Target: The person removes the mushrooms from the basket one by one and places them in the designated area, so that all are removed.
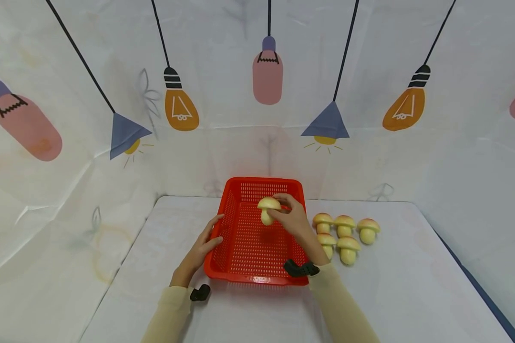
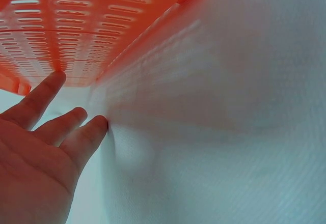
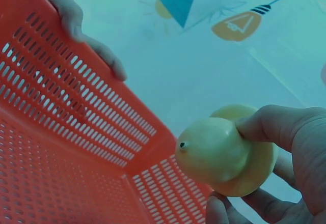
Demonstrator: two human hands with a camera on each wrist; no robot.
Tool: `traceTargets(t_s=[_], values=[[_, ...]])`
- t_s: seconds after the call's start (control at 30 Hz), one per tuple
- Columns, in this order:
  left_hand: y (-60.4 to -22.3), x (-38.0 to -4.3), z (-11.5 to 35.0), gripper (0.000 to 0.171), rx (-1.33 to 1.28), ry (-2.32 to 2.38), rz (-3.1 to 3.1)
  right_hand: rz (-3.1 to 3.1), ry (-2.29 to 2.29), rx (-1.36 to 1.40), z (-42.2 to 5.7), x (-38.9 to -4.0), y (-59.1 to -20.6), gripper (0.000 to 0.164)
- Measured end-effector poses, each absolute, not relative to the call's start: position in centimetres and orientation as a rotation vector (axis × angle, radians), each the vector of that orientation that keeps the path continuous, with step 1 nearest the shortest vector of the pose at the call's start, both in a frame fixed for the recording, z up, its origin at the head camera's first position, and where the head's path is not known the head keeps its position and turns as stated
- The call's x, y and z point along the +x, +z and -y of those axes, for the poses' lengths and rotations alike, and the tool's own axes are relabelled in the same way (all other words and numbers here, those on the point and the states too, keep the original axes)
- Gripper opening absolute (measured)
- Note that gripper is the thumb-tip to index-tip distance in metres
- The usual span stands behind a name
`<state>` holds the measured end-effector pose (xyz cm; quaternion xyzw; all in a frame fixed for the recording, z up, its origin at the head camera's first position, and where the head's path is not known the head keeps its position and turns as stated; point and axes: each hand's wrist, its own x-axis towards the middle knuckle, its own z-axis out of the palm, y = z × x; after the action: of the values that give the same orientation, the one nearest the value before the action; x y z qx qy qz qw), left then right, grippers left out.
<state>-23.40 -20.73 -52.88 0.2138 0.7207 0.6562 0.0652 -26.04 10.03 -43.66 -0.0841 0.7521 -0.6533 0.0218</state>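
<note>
My right hand (image 1: 293, 216) pinches a yellow toy mushroom (image 1: 266, 205) above the red plastic basket (image 1: 257, 279). In the right wrist view, the toy mushroom (image 3: 211, 150) sits between thumb and fingers, its stem end with a small dark hole facing the camera. My left hand (image 1: 201, 247) rests against the basket's left rim, thumb and a finger touching its edge. From the left wrist view, the left hand's fingers (image 2: 84, 132) extend outside the slotted basket wall (image 2: 97, 25), one touching it. Several similar toy mushrooms (image 1: 348, 250) stand right of the basket.
The basket stands on a white-covered table (image 1: 395, 295), close to its back edge. Behind and beside it hangs a white sheet (image 1: 227, 85) printed with lamps and bulbs. Dark straps (image 1: 301, 268) show at both wrists.
</note>
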Motion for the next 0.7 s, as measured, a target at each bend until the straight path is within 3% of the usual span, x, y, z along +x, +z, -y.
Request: traceTargets(t_s=[0.7], values=[[-52.8, -23.4, 20.6, 0.067, 0.640, 1.995, -2.166, -2.384, -2.022, -0.329, -12.3, -24.6, -44.1, 0.052]])
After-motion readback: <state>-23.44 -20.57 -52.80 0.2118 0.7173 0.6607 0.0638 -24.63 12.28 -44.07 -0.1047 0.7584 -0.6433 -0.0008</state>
